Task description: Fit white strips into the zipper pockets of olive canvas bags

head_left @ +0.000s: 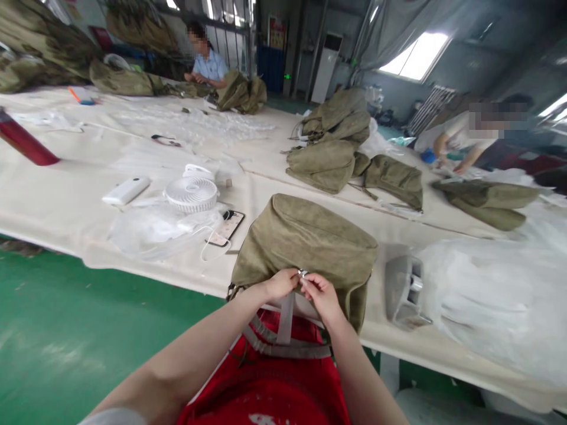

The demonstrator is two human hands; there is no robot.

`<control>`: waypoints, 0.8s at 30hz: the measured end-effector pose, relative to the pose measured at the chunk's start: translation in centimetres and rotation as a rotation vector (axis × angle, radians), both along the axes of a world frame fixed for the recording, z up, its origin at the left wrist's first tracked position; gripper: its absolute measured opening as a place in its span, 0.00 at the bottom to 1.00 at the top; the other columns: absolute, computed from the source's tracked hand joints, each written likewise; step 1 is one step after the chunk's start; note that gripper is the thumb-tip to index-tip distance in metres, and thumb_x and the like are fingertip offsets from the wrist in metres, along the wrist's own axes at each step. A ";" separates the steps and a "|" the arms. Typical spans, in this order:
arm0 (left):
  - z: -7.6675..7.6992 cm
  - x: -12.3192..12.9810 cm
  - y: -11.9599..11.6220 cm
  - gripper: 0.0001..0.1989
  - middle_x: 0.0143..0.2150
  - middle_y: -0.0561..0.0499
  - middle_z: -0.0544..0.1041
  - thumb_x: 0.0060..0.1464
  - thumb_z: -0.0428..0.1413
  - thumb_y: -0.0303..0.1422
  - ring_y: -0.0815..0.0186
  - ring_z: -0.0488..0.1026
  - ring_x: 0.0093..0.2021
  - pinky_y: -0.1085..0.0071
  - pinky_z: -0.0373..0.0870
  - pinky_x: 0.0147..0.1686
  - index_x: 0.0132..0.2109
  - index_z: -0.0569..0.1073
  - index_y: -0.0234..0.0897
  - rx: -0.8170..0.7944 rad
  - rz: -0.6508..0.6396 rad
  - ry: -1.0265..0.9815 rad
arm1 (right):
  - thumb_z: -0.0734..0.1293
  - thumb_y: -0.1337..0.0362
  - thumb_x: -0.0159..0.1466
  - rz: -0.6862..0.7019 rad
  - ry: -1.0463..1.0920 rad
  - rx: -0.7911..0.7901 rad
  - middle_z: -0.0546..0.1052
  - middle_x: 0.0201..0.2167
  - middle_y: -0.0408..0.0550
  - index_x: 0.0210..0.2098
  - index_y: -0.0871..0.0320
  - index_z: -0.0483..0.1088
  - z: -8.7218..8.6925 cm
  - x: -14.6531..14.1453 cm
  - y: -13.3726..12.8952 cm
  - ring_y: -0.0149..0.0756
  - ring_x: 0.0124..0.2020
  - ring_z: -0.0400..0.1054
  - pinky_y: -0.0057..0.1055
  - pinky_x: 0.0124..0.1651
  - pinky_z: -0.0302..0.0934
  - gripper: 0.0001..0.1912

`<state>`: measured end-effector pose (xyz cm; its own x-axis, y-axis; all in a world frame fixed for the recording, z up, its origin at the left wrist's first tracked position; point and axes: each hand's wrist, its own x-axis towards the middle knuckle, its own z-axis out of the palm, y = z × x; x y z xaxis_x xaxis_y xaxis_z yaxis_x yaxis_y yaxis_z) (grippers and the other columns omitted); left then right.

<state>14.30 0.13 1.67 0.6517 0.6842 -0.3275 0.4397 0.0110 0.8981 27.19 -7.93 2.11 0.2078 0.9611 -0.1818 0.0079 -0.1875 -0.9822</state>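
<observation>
An olive-green canvas bag lies on the cream-covered table right in front of me, its grey straps hanging over the edge against my red clothing. At the bag's near side, my left hand is closed, fingertips pinched at a small shiny metal piece. My right hand meets it from the right, thumb and fingers pinched on the same metal piece. Its exact shape is too small to tell.
Left of the bag are a phone, a white fan, a white power bank and a red bottle. A tape dispenser and plastic bags lie right. Beyond are more bags and two people.
</observation>
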 end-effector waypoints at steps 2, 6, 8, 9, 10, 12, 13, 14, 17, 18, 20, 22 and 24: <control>0.0 0.0 0.2 0.15 0.19 0.57 0.62 0.56 0.44 0.40 0.70 0.59 0.21 0.75 0.57 0.21 0.28 0.66 0.37 0.048 -0.011 -0.006 | 0.69 0.51 0.53 -0.017 0.012 -0.002 0.72 0.20 0.42 0.31 0.58 0.72 -0.4 0.1 0.2 0.26 0.18 0.60 0.24 0.23 0.55 0.16; -0.2 -0.1 0.2 0.13 0.23 0.55 0.66 0.56 0.43 0.37 0.69 0.62 0.26 0.74 0.60 0.26 0.29 0.67 0.37 0.123 -0.039 -0.029 | 0.69 0.51 0.53 -0.031 0.028 -0.027 0.70 0.18 0.40 0.30 0.59 0.72 -0.9 0.2 0.5 0.25 0.17 0.58 0.23 0.21 0.51 0.16; -0.5 -0.1 0.2 0.13 0.26 0.54 0.69 0.56 0.42 0.34 0.68 0.64 0.28 0.74 0.61 0.29 0.31 0.68 0.37 0.176 -0.064 -0.034 | 0.68 0.50 0.53 -0.046 0.023 -0.068 0.68 0.16 0.39 0.27 0.59 0.71 -1.2 0.1 0.9 0.24 0.15 0.55 0.23 0.19 0.48 0.17; -0.7 -0.2 0.2 0.13 0.27 0.53 0.70 0.57 0.41 0.34 0.68 0.65 0.29 0.73 0.62 0.30 0.31 0.68 0.37 0.203 -0.076 -0.032 | 0.68 0.50 0.53 -0.057 0.008 -0.092 0.67 0.15 0.39 0.26 0.60 0.70 -1.3 0.1 1.1 0.24 0.15 0.54 0.23 0.19 0.47 0.17; -0.8 -0.2 0.2 0.13 0.28 0.53 0.70 0.57 0.41 0.34 0.67 0.65 0.30 0.73 0.62 0.31 0.32 0.68 0.37 0.225 -0.083 -0.026 | 0.67 0.50 0.54 -0.066 -0.015 -0.114 0.66 0.15 0.38 0.25 0.60 0.70 -1.5 0.1 1.3 0.24 0.14 0.53 0.23 0.18 0.46 0.17; -1.0 -0.2 0.2 0.14 0.28 0.52 0.70 0.57 0.40 0.34 0.66 0.66 0.31 0.72 0.63 0.33 0.32 0.68 0.37 0.248 -0.081 -0.012 | 0.66 0.51 0.55 -0.072 -0.083 -0.137 0.65 0.14 0.38 0.24 0.60 0.70 -1.9 0.1 1.7 0.24 0.14 0.53 0.24 0.19 0.45 0.16; -1.1 -0.2 0.3 0.14 0.28 0.52 0.71 0.57 0.40 0.34 0.66 0.66 0.32 0.71 0.63 0.34 0.32 0.68 0.37 0.253 -0.077 -0.008 | 0.65 0.52 0.56 -0.072 -0.127 -0.134 0.66 0.14 0.38 0.24 0.59 0.71 -2.1 0.2 1.9 0.25 0.14 0.54 0.24 0.19 0.46 0.16; -1.1 -0.2 0.3 0.13 0.29 0.51 0.71 0.56 0.41 0.34 0.65 0.67 0.33 0.71 0.63 0.35 0.32 0.68 0.37 0.252 -0.077 -0.011 | 0.65 0.54 0.57 -0.075 -0.173 -0.121 0.66 0.14 0.39 0.24 0.59 0.71 -2.1 0.2 1.9 0.26 0.15 0.55 0.24 0.20 0.48 0.15; -0.9 -0.3 0.3 0.11 0.30 0.51 0.72 0.53 0.42 0.33 0.65 0.67 0.34 0.71 0.63 0.36 0.31 0.68 0.37 0.221 -0.083 -0.033 | 0.63 0.57 0.58 -0.088 -0.297 -0.065 0.70 0.16 0.41 0.24 0.58 0.72 -1.9 0.2 1.9 0.28 0.18 0.60 0.25 0.23 0.52 0.13; -0.8 -0.3 0.2 0.11 0.30 0.52 0.72 0.53 0.42 0.33 0.65 0.67 0.34 0.71 0.63 0.36 0.31 0.68 0.37 0.205 -0.075 -0.038 | 0.63 0.58 0.58 -0.095 -0.329 -0.047 0.71 0.17 0.42 0.23 0.58 0.72 -1.8 0.2 1.8 0.29 0.19 0.61 0.25 0.25 0.54 0.13; -0.6 -0.2 0.2 0.13 0.29 0.52 0.71 0.54 0.42 0.37 0.65 0.67 0.33 0.72 0.62 0.34 0.30 0.68 0.37 0.179 -0.044 -0.038 | 0.63 0.59 0.58 -0.106 -0.373 -0.017 0.72 0.18 0.43 0.22 0.58 0.72 -1.6 0.2 1.7 0.30 0.21 0.63 0.25 0.27 0.55 0.12; -0.6 0.0 0.2 0.17 0.27 0.52 0.69 0.56 0.42 0.41 0.65 0.65 0.32 0.71 0.61 0.32 0.29 0.68 0.37 0.170 -0.001 -0.033 | 0.64 0.60 0.58 -0.096 -0.374 -0.014 0.72 0.18 0.43 0.22 0.58 0.72 -1.6 0.3 1.5 0.30 0.20 0.62 0.25 0.26 0.55 0.12; -0.7 0.2 0.1 0.19 0.25 0.53 0.67 0.56 0.42 0.44 0.66 0.63 0.29 0.71 0.59 0.31 0.26 0.66 0.37 0.143 0.046 -0.057 | 0.63 0.60 0.58 -0.051 -0.293 -0.041 0.71 0.18 0.43 0.25 0.59 0.73 -1.7 0.7 1.3 0.28 0.18 0.61 0.25 0.24 0.53 0.12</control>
<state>14.50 0.27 1.00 0.6334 0.7506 -0.1880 0.3903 -0.1000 0.9153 27.87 -6.63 0.36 0.3049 0.9413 -0.1449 0.2798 -0.2340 -0.9311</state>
